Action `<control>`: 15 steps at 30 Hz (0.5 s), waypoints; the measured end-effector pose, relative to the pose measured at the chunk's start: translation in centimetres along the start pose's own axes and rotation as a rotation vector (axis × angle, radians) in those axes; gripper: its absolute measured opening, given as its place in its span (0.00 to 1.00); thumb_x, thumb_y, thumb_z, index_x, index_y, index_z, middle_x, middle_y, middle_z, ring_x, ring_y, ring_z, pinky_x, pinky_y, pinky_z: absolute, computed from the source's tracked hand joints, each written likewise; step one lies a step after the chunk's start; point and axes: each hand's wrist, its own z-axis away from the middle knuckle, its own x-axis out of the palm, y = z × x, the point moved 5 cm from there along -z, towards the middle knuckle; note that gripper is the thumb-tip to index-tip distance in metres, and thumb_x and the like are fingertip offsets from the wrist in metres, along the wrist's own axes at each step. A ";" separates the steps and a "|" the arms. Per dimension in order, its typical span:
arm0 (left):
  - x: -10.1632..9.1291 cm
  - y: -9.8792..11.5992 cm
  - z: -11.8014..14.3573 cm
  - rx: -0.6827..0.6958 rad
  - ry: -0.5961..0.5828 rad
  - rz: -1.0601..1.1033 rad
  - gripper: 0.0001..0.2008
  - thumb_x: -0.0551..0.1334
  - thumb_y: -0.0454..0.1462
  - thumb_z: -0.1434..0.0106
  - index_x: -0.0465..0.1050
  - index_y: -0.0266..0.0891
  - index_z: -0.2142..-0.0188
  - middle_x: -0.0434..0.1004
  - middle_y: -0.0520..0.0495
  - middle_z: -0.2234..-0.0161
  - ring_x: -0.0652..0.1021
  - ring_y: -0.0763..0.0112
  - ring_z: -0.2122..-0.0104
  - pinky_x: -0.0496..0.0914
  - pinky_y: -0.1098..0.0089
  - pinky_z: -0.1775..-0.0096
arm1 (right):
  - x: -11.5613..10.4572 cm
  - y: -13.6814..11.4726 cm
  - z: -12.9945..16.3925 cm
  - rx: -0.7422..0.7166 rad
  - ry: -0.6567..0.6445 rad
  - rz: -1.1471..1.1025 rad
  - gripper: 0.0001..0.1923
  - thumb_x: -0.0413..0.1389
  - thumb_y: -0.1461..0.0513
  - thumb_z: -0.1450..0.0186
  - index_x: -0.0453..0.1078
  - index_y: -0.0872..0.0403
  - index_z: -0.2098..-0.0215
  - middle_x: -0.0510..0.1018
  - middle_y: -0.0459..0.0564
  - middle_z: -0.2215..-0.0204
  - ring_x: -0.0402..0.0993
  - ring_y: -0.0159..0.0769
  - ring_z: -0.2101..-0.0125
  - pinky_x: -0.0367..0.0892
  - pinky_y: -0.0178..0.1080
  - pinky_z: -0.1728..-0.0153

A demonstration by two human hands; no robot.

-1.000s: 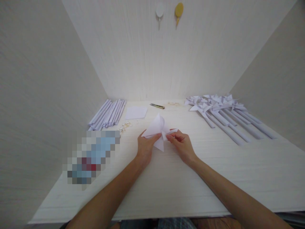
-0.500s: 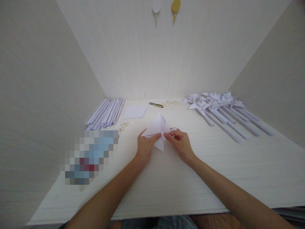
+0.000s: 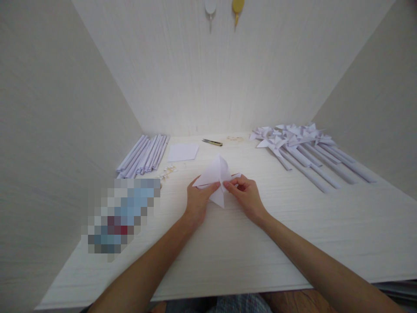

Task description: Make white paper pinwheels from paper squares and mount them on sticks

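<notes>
Over the middle of the white table, both hands grip a white paper pinwheel (image 3: 213,171) with pointed, curled blades. My left hand (image 3: 197,201) holds it from the left, thumb pressed on its face near the centre. My right hand (image 3: 246,194) pinches the paper on the right side, thumb and forefinger close to the centre. Any small item between the right fingertips is too small to make out. The fingers behind the paper are partly hidden.
Rolled paper sticks (image 3: 145,154) lie at the left, beside white paper sheets (image 3: 183,152). Small thread snips (image 3: 212,142) rest near the back wall. Pinwheels on paper sticks (image 3: 293,141) are piled at the right. Small beige-white bits (image 3: 167,171) and a blurred-out object (image 3: 125,217) lie left of my hands.
The view has shifted slightly. My right fingertips have edged a little to the left against the pinwheel's centre, while the left hand keeps its hold.
</notes>
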 end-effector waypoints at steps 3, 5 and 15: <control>0.0 0.1 0.0 0.005 0.013 -0.009 0.17 0.68 0.34 0.64 0.72 0.33 0.71 0.77 0.45 0.73 0.75 0.68 0.74 0.69 0.68 0.68 | 0.1 0.1 0.0 -0.005 -0.009 -0.009 0.11 0.58 0.55 0.51 0.68 0.54 0.84 0.67 0.45 0.79 0.61 0.28 0.80 0.58 0.33 0.82; 0.0 0.1 0.1 0.005 0.015 -0.011 0.18 0.68 0.34 0.64 0.72 0.32 0.70 0.77 0.45 0.72 0.75 0.68 0.74 0.69 0.68 0.68 | 0.0 0.2 0.0 -0.009 -0.004 -0.012 0.12 0.58 0.55 0.51 0.68 0.54 0.84 0.68 0.45 0.79 0.61 0.28 0.80 0.57 0.32 0.82; 0.0 0.2 0.1 0.004 0.020 0.007 0.18 0.68 0.34 0.64 0.72 0.32 0.70 0.77 0.45 0.73 0.75 0.68 0.74 0.69 0.67 0.67 | 0.1 0.0 0.0 0.008 -0.003 -0.021 0.12 0.58 0.55 0.52 0.67 0.54 0.85 0.66 0.45 0.80 0.59 0.27 0.82 0.55 0.32 0.84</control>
